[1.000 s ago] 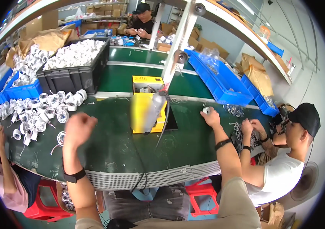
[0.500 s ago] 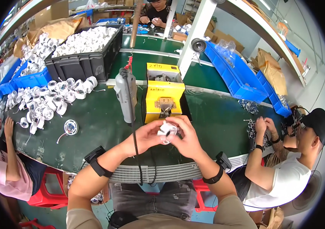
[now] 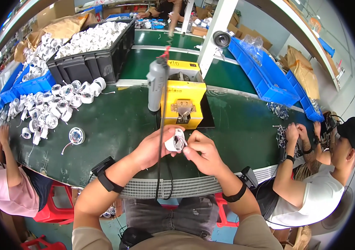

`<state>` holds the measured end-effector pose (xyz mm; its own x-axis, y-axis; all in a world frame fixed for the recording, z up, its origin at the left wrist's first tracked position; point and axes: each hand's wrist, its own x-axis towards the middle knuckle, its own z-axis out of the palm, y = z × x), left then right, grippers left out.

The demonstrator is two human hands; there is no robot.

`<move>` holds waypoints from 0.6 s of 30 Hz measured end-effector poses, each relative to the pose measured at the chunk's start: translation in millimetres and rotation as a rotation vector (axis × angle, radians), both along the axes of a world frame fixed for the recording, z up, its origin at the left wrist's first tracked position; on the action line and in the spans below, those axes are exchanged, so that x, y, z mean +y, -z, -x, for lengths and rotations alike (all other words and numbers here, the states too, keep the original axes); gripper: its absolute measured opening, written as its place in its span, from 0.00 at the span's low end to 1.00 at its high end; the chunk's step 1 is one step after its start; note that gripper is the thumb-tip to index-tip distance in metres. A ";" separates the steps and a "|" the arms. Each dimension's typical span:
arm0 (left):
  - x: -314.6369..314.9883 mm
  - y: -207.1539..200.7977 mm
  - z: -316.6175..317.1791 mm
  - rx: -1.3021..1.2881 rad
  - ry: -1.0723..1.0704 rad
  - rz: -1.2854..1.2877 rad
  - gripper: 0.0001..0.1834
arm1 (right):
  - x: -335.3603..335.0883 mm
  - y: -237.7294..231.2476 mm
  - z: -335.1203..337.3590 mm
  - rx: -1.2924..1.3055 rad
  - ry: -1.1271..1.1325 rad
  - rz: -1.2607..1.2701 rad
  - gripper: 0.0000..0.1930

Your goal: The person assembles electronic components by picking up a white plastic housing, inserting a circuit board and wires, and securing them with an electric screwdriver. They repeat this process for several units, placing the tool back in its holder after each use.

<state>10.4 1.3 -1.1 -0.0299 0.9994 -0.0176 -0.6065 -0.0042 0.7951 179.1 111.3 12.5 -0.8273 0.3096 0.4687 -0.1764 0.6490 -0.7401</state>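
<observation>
My left hand [image 3: 150, 151] is closed around a round white housing [image 3: 170, 144], its open face turned to the right. Dark and shiny parts show inside the ring. At the rim of the housing, the thumb and fingers of my right hand [image 3: 204, 153] are pinched together; something thin, perhaps a wire, shows at the fingertips, too small to make out. Just beyond my hands stands a yellow machine [image 3: 183, 93] with a metal fixture on its front. A grey cylindrical power tool [image 3: 157, 85] hangs beside it, and its black cable passes in front of my left hand.
Several white housings [image 3: 54, 106] are heaped at the left, with a single one [image 3: 76, 136] nearer me. Behind them stand a black crate [image 3: 90, 64] and a blue bin [image 3: 33, 86] of white parts. Blue trays [image 3: 265, 79] lie far right. Co-workers sit on both sides.
The white housing has turned in my left hand to face right. My right hand has moved from around it to a pinch at its rim. The hanging tool has swung right.
</observation>
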 end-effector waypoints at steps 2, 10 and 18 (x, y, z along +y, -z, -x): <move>0.9 3.1 -0.9 -0.040 0.046 -0.006 0.22 | -1.3 3.9 1.6 -0.031 0.040 -0.026 0.14; 3.8 5.3 -5.4 0.007 0.012 0.056 0.23 | 0.2 7.1 -1.1 -0.060 0.049 -0.061 0.09; 3.4 1.0 -3.3 0.218 0.097 0.299 0.26 | -9.1 2.7 2.9 -0.039 0.147 -0.405 0.12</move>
